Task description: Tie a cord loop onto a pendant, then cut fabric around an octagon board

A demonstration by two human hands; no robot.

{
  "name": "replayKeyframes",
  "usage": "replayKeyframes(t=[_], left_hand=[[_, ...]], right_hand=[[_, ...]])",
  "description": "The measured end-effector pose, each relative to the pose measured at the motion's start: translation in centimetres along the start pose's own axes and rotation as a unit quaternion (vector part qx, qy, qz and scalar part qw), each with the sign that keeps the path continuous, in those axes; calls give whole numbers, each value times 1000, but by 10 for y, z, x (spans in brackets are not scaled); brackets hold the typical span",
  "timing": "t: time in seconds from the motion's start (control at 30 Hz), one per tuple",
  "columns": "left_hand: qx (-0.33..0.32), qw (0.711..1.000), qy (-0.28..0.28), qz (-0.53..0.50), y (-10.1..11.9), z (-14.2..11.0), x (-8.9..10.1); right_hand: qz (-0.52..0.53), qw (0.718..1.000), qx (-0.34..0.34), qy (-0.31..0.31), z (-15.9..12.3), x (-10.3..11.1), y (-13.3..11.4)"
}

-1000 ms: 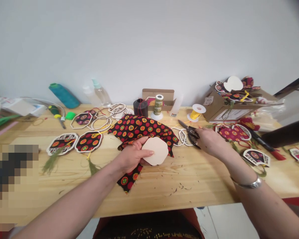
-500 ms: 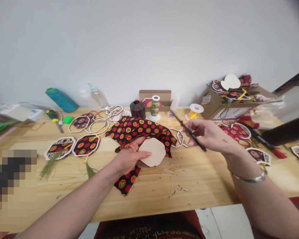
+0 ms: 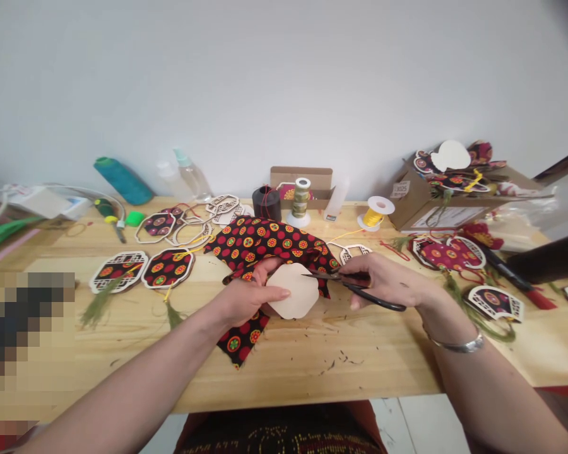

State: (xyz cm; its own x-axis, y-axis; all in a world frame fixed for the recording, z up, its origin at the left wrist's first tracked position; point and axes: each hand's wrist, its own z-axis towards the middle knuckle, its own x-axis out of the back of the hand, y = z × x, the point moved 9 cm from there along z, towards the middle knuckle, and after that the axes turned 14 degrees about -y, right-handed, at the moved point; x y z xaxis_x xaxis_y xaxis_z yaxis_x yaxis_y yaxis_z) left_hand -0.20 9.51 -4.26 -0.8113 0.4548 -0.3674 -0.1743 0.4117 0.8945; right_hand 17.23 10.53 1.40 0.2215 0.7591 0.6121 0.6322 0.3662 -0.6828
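Note:
My left hand pinches a pale wooden lantern-shaped piece against a black cloth with red and yellow dots on the wooden table. My right hand grips black scissors. Their blades point left and reach over the top right edge of the wooden piece. A silver bracelet sits on my right wrist.
Finished cloth-covered lanterns with green tassels lie at the left. Thread spools, a yellow cord reel, a black spool, clear bottles and a teal cone stand along the wall. A cardboard box of pieces is at the right.
My right hand picked the scissors up from the table at the right, lifted them, and brought them left to the wooden piece. My left hand kept its hold.

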Motion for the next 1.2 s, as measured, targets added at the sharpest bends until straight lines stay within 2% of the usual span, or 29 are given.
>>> replayKeyframes(t=[0.07,0.2,0.43,0.6,0.8,1.0,1.2], left_hand=[[7,1000,-15,10,-2,0,-3],[31,995,-82,37,-6,0,-16],[22,991,-114,72,-2,-2,-25],[29,981,-160,104,-3,-5,-33],[34,980,-163,107,-5,-5,-32],[30,978,-171,115,-4,-5,-33],[43,975,-166,139,-8,-7,-30]], right_hand=[[-8,1000,-2,8,2,0,-1],[-13,1000,6,6,2,-1,-5],[-14,1000,-5,-3,5,-5,-5],[-16,1000,-16,-18,7,-10,-2],[-23,999,-17,-20,7,-12,-3],[25,999,0,-42,7,-16,-8],[54,996,-16,-67,6,-20,-3]])
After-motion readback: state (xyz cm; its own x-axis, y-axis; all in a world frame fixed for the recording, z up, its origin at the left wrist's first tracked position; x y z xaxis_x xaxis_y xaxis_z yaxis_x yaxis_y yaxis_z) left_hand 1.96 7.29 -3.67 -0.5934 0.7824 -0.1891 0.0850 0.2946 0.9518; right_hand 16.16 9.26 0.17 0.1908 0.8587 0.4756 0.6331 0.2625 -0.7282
